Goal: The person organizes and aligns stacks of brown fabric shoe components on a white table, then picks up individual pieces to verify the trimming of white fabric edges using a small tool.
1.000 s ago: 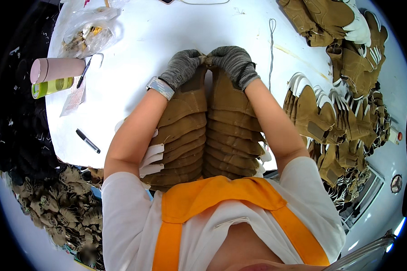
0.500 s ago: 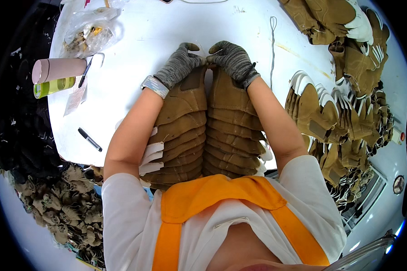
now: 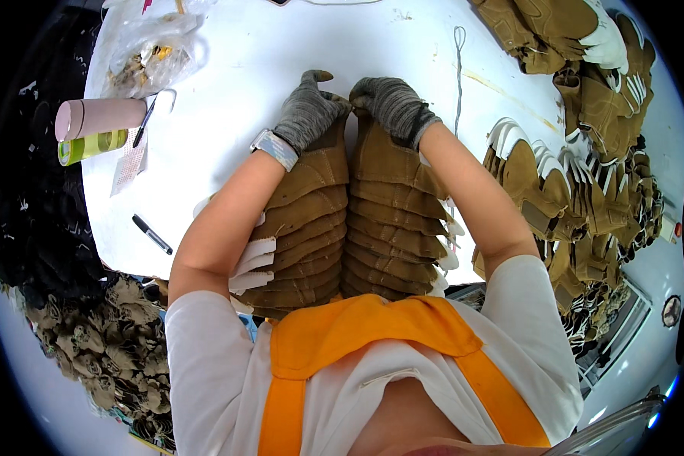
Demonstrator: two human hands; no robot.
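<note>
Two rows of stitched brown suede pieces, which look like shoe uppers, lie overlapped side by side in front of me: a left row (image 3: 308,199) and a right row (image 3: 391,199). White tabs stick out along their outer edges. My left hand (image 3: 310,114), in a grey knit glove, is closed at the far end of the left row's top piece, one fingertip raised. My right hand (image 3: 391,109), gloved alike, has its fingers curled on the far end of the right row's top piece. The hands nearly meet; their exact grip is partly hidden.
On the white table (image 3: 243,45) at left are a pink bottle (image 3: 102,119), a green bottle (image 3: 91,147), pens and a plastic bag (image 3: 156,61). A thin cord (image 3: 458,76) lies right of my hands. Stacks of brown pieces (image 3: 528,182) crowd the right; dark piles (image 3: 38,190) stand left.
My right hand has shifted slightly down and right, its fingers curling in more, and its elbow has swung outward. My left wrist has moved a little to the right. The rows stay in place.
</note>
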